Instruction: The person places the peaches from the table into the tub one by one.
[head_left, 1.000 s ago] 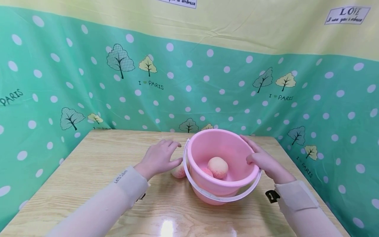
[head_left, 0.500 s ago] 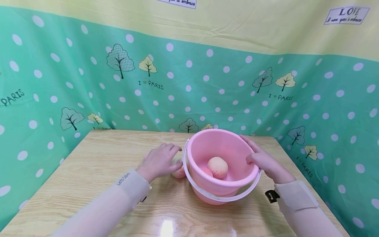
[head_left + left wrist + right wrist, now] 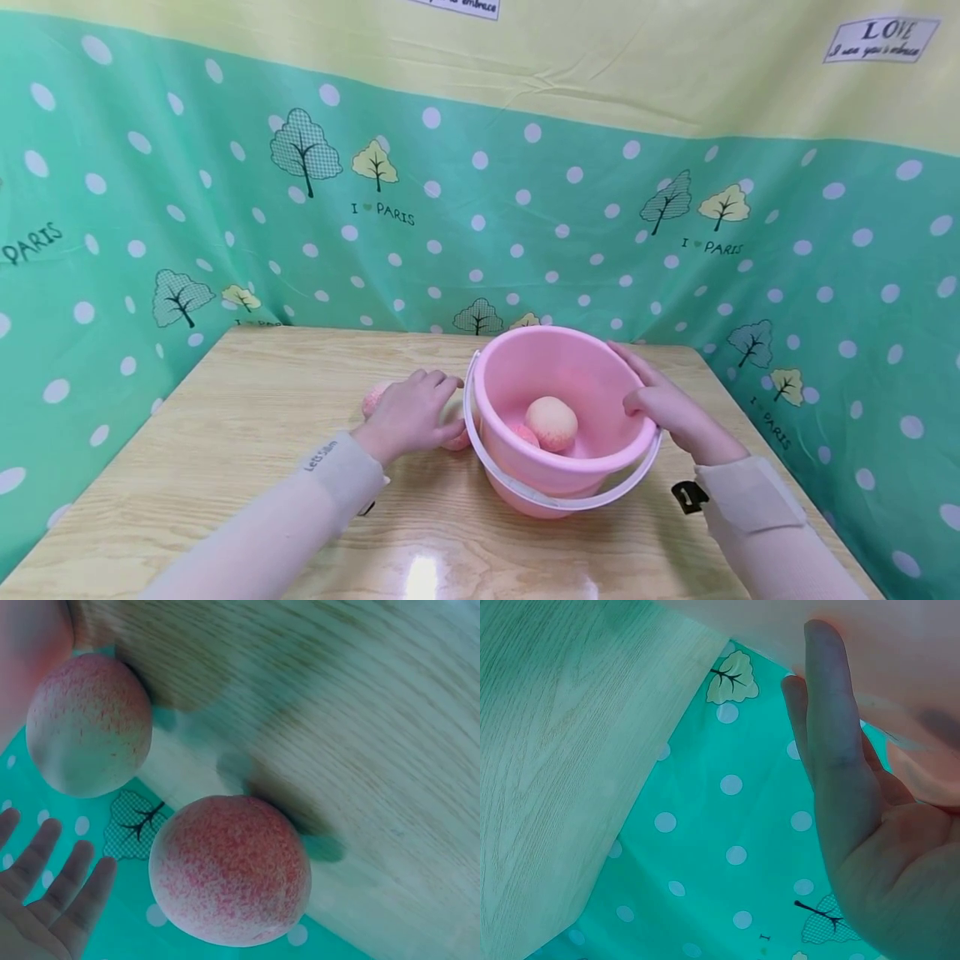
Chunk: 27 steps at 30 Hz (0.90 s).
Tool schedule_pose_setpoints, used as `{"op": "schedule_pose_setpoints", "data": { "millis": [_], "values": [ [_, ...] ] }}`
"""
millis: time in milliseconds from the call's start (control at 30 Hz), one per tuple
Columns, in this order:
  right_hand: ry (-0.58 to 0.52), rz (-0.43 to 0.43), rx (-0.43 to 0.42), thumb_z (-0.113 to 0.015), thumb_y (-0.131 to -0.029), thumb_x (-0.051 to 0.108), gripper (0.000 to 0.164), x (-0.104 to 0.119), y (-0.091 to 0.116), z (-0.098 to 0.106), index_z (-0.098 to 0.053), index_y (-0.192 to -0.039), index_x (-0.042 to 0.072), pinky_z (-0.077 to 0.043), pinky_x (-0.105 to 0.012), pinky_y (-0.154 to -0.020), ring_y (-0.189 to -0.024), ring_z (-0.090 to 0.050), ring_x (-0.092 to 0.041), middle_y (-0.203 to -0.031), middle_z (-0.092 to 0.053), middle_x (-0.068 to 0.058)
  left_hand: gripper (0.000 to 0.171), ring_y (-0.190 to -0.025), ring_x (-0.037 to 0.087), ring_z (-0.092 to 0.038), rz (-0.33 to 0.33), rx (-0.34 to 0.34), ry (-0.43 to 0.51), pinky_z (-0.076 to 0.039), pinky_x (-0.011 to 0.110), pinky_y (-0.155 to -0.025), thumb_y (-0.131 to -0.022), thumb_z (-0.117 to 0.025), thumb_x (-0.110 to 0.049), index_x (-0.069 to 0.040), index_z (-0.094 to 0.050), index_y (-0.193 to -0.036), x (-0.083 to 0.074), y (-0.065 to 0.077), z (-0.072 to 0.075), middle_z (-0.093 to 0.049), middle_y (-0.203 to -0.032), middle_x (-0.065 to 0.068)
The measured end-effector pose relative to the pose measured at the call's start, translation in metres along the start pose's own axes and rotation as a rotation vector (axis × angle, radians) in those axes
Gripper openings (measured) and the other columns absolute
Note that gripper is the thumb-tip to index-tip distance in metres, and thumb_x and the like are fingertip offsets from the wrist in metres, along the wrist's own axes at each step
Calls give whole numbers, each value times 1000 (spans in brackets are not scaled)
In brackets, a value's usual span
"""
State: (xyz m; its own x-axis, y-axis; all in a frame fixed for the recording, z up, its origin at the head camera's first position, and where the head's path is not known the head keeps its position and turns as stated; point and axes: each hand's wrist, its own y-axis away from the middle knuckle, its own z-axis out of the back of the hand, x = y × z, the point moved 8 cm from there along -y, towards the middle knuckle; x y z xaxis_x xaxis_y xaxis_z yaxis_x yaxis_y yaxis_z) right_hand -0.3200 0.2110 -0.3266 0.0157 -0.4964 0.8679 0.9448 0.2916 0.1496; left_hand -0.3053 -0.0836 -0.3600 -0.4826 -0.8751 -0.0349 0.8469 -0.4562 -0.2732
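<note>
A pink bucket (image 3: 517,358) with a white handle (image 3: 555,502) stands tilted toward me on the table. Inside lie a pale peach (image 3: 551,421) and part of a redder peach (image 3: 524,434). My right hand (image 3: 671,410) grips the bucket's right rim, thumb inside and fingers along the outer wall. Left of the bucket, my left hand (image 3: 408,417) is over two more peaches, fingers extended. One peach (image 3: 88,726) is close to the bucket; the other peach (image 3: 231,871) is partly hidden behind the hand in the head view.
The wooden table (image 3: 247,433) extends left and in front of the bucket. A green dotted cloth (image 3: 390,267) hangs behind it and along both sides.
My left hand has shifted slightly right, toward the peach beside the bucket. The peach behind that hand has come into view. The right hand and bucket have stayed put.
</note>
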Motion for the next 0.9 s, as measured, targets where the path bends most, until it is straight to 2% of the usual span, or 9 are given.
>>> {"op": "schedule_pose_setpoints", "data": {
  "millis": [233,533,800,900],
  "values": [
    [-1,3,-4,-45,-76,-4,94,1,-1,1,-11,-160,21,-54,-34,-62,-80,-65,-27,-156,-19,-26,63,-103,25,-59,-4,26,14,-57,43,-75,-88,-59,-56,-11,-58,-132,-3,0,-5,-63,-119,9],
    [-7,5,-3,-45,-77,-4,94,0,-1,0,-10,-160,20,-54,-33,-61,-80,-65,-27,-156,-19,-26,58,-94,23,-58,-23,-9,1,-56,39,-64,-86,-59,-56,-13,-60,-124,-7,0,-10,-62,-112,7],
    [-4,3,-7,-44,-77,-4,93,0,0,0,-10,-160,20,-54,-34,-61,-83,-65,-27,-156,-19,-26,60,-103,26,-58,-21,-5,52,-57,43,-68,-82,-65,-54,-15,-60,-127,-9,-1,-17,-61,-121,9],
    [-5,8,-8,-45,-78,-3,92,0,0,0,-11,-160,20,-54,-34,-62,-85,-64,-28,-156,-20,-25,63,-106,26,-58,-23,5,45,-58,42,-69,-81,-67,-54,-15,-59,-128,-10,-1,-20,-60,-124,10]
  ]
}}
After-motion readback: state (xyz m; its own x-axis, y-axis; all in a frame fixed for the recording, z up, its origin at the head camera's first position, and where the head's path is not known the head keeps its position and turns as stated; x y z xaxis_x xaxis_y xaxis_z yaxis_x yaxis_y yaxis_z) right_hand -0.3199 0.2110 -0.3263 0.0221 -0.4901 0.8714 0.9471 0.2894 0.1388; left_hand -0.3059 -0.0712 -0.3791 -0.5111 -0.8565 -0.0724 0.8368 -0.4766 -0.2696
